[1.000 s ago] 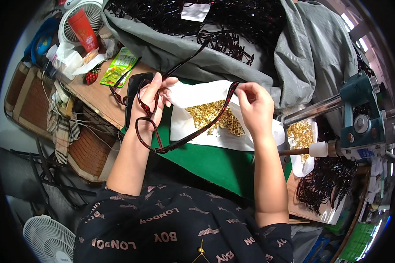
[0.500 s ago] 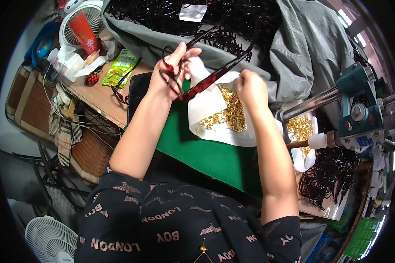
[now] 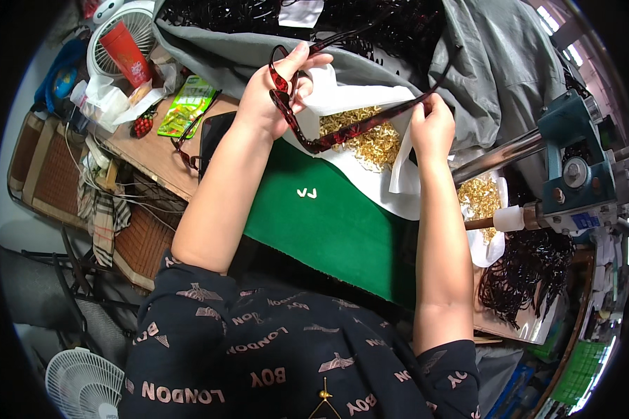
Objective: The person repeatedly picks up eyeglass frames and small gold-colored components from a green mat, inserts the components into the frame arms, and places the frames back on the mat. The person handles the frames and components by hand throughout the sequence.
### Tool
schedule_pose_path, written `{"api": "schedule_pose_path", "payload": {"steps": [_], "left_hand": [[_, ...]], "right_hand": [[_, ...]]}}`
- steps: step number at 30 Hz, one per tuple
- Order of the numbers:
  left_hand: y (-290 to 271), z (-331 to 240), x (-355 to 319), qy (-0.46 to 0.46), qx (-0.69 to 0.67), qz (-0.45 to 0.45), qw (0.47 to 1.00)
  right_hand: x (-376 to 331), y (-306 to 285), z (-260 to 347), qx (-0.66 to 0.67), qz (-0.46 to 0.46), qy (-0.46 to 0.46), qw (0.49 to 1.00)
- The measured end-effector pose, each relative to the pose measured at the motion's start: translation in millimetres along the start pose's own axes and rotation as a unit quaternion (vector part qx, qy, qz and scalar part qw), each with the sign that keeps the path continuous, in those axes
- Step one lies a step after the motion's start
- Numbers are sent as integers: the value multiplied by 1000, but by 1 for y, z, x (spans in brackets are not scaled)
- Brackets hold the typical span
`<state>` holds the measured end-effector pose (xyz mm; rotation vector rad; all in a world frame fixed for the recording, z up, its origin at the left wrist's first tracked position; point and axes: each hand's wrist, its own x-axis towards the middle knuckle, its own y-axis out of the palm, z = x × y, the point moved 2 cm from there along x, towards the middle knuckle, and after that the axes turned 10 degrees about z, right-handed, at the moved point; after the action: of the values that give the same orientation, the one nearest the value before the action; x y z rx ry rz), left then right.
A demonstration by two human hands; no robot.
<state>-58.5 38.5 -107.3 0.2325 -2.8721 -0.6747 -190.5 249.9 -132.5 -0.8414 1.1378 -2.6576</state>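
So we've got the dark tortoiseshell glasses frame (image 3: 319,146) up over the white paper (image 3: 356,99) and its heap of gold bits (image 3: 377,146), our left hand (image 3: 265,101) gripping it by the rims. Our right hand (image 3: 433,129) is closed, but can't tell if it's pinching the paper's edge or the frame's arm. Our worry: a sharp tug there could spill bits onto the green mat (image 3: 314,230). Versus half a second ago, the paper sits farther up and two pale pieces (image 3: 312,194) now show on the mat.
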Motion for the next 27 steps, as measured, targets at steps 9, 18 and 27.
{"api": "schedule_pose_path", "payload": {"steps": [9,18,27], "left_hand": [[13,-6,-12,11,-25,5,1000],[-28,5,16,39,-126,-26,991],[-59,16,29,109,-170,-165,965]], "right_hand": [[-12,10,20,-89,13,-97,991],[-54,19,68,12,119,-242,963],[-130,78,88,19,299,-391,871]]}}
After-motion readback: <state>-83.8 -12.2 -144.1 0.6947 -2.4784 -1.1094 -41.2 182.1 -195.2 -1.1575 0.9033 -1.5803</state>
